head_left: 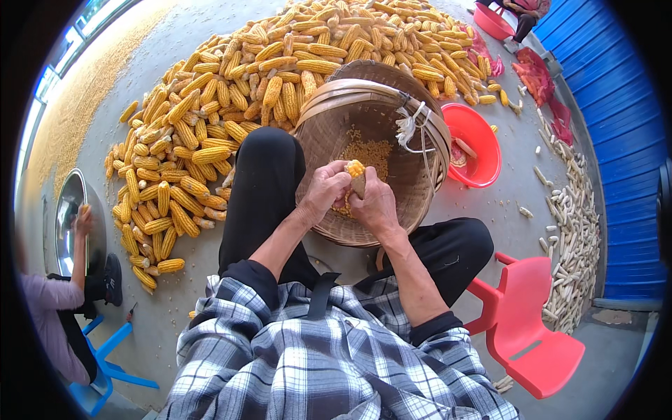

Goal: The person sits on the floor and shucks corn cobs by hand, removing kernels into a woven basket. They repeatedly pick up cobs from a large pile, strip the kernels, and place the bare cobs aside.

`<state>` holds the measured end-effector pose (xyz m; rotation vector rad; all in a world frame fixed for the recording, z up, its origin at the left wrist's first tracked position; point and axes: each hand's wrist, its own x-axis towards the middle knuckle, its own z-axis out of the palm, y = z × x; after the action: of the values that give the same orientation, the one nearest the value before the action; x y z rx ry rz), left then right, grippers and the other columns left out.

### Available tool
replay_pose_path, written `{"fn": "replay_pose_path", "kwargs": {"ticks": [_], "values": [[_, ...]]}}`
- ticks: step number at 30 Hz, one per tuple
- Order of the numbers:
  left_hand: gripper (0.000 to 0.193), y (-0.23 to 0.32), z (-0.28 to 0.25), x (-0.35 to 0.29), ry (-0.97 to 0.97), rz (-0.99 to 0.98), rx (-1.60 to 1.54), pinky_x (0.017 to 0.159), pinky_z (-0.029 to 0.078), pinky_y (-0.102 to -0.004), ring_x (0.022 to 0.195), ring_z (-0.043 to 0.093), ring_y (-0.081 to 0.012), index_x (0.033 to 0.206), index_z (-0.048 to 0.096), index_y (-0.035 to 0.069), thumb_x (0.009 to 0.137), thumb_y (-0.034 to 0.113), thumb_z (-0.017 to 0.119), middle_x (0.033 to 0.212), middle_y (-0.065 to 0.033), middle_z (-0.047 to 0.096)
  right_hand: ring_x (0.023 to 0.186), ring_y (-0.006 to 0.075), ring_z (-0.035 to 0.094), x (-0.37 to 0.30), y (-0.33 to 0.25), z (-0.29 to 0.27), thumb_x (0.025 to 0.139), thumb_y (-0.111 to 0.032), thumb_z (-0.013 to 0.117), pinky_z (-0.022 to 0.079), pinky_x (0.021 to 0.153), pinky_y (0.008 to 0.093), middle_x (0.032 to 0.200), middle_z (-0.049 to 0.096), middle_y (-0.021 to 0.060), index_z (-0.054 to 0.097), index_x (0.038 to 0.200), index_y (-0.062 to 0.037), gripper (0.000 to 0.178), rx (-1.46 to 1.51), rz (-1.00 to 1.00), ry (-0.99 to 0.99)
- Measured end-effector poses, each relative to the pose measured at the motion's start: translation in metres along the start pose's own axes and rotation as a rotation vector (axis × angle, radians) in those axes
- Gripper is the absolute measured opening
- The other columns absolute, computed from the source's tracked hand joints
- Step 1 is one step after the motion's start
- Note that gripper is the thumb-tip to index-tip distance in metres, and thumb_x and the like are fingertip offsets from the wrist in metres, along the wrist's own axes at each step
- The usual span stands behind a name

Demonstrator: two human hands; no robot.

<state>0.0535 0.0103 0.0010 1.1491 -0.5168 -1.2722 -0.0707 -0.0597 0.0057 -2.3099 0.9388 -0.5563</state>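
Note:
Between my knees stands a woven basket (329, 115) with a broad arched handle, and loose yellow kernels (369, 155) lie on its bottom. Over it, both my hands grip one corn cob (355, 172). Kernels still cover its far tip, while the side toward me looks bare and pale. My left hand (327, 187) closes around the cob's left side. From the right, my right hand (376, 204) wraps it, thumb against the bared part. White cord is knotted on the basket's handle. My fingers hide much of the cob.
A big heap of corn cobs (210, 133) spreads ahead and left. A red basin (483, 147) stands right of the basket, a red plastic chair (521, 322) at lower right. Stripped cobs (570, 238) line the blue wall (630, 140). At left, a person sits by a metal basin (94, 210).

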Motion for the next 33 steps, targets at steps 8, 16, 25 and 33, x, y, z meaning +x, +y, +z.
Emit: {"fn": "replay_pose_path", "kwargs": {"ticks": [8,16,25,33], "values": [[0.016,-0.027,-0.005,0.009,0.15,0.209,0.54,0.073,0.046,-0.0298,0.08,0.058,-0.0167,0.092,0.054,-0.001,0.082,0.006,0.044,0.08,-0.007,0.059,0.073,0.0457,0.061,-0.004,-0.003,0.008,0.079,-0.015,0.063,0.048,0.062,0.0516,0.072,0.061,0.0271,0.044,0.094,0.0006,0.029,-0.087,0.067,-0.085],[0.026,-0.014,-0.002,0.004,-0.049,0.084,0.165,0.056,0.046,-0.0192,0.075,0.056,-0.004,0.117,0.053,0.005,0.092,0.012,0.048,0.09,0.0006,0.059,0.078,0.0439,0.062,0.002,-0.004,-0.001,0.08,-0.015,0.064,0.049,0.066,0.0495,0.084,0.063,0.0233,0.046,0.104,-0.0006,0.033,-0.046,0.067,-0.002],[0.038,-0.009,0.004,0.002,0.067,-0.019,-0.096,0.076,0.055,-0.03,0.099,0.059,-0.0098,0.137,0.039,0.019,0.099,0.017,0.046,0.116,-0.0001,0.055,0.102,0.024,0.058,0.007,-0.002,-0.006,0.085,-0.011,0.062,0.046,0.088,0.0307,0.111,0.057,0.0163,0.055,0.125,0.0001,0.041,0.551,-0.041,-0.04],[0.051,-0.022,-0.002,0.01,0.03,0.301,0.316,0.072,0.054,-0.028,0.095,0.058,-0.0111,0.141,0.034,0.019,0.094,0.009,0.051,0.112,-0.0049,0.055,0.082,0.0152,0.061,0.015,0.017,-0.006,0.094,-0.013,0.056,0.048,0.072,0.0263,0.091,0.065,0.0067,0.063,0.113,0.0029,0.026,0.563,-0.032,-0.016]]}}
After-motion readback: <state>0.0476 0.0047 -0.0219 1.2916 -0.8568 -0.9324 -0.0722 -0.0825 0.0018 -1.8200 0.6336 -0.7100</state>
